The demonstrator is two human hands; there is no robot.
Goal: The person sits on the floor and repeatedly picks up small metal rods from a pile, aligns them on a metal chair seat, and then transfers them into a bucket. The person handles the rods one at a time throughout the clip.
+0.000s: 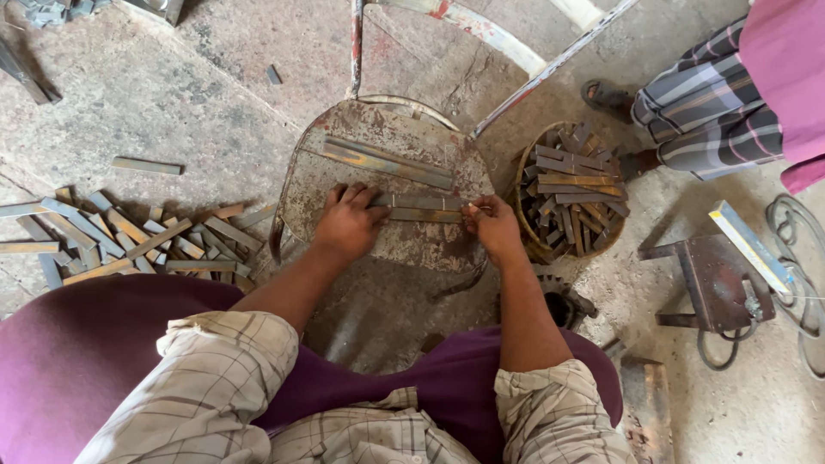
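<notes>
Fingers [357, 199] on metal strips [421, 207], round plate [344, 155], basket of offcuts [569, 191] right

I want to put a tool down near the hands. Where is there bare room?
On the rusty round plate, bare metal lies left of the two long strips, and along the front edge below the left hand and right hand. The basket is full, and the floor pile is crowded.

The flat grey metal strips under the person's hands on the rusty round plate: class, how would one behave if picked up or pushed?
The flat grey metal strips look rigid, probably heavy for their size. Lying flat on the rusty round plate, they would likely slide, not roll.
</notes>
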